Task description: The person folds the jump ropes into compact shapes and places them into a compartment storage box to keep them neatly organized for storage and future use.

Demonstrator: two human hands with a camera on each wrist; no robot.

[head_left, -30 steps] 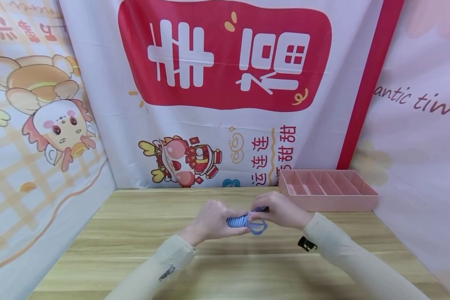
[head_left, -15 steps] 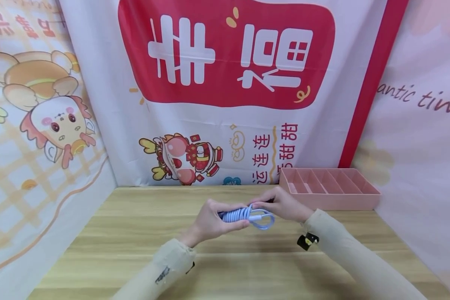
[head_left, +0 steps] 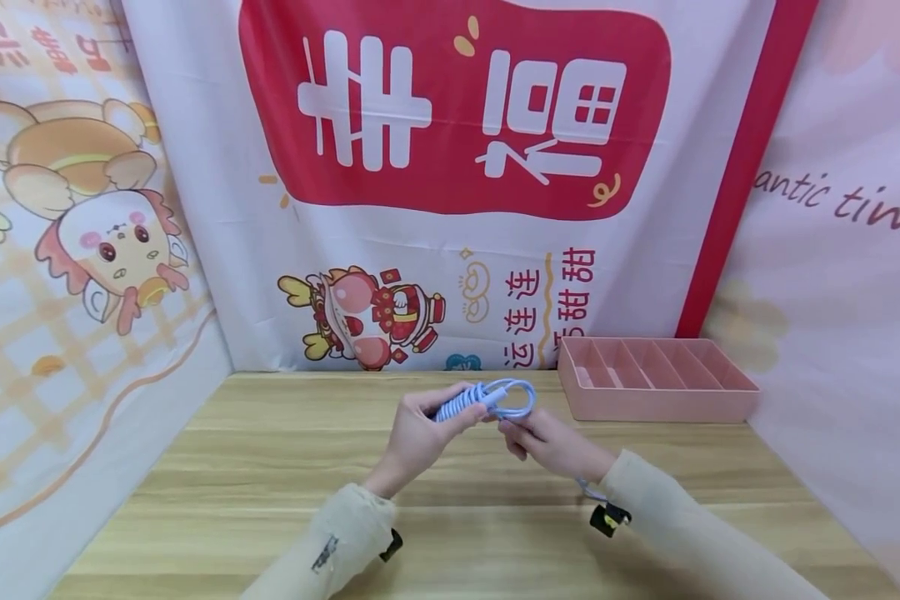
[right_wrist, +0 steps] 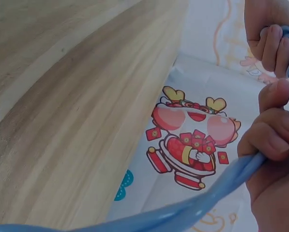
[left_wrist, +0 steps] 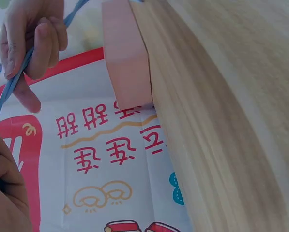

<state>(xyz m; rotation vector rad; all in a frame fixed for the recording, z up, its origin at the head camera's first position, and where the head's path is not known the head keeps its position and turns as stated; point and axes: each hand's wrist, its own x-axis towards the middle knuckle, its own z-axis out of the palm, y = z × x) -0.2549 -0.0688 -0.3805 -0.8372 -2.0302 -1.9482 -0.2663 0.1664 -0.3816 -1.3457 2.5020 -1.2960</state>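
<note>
In the head view my left hand [head_left: 414, 437] grips a light blue cable [head_left: 456, 406] wound into a tight coil, thumb along its near side. A slim pale blue sleeve [head_left: 495, 398] lies across the coil, and a loose loop stands out toward the right. My right hand [head_left: 558, 443] is just below that loop, its fingers curled round a strand. From this hand the strand [right_wrist: 202, 205] runs on past the wrist in the right wrist view. The left wrist view shows the strand [left_wrist: 27, 60] crossing the right fingers. Both hands are raised over the table.
A pink divided box [head_left: 663, 404] stands at the back right of the wooden table [head_left: 307, 450], against the printed backdrop [head_left: 450, 233]. Patterned cloth walls close off both sides.
The coil has tilted upward in my left hand. My right hand has come down below the loop, and a strand now trails by its wrist. A dark part seen earlier at the right fingers is hidden.
</note>
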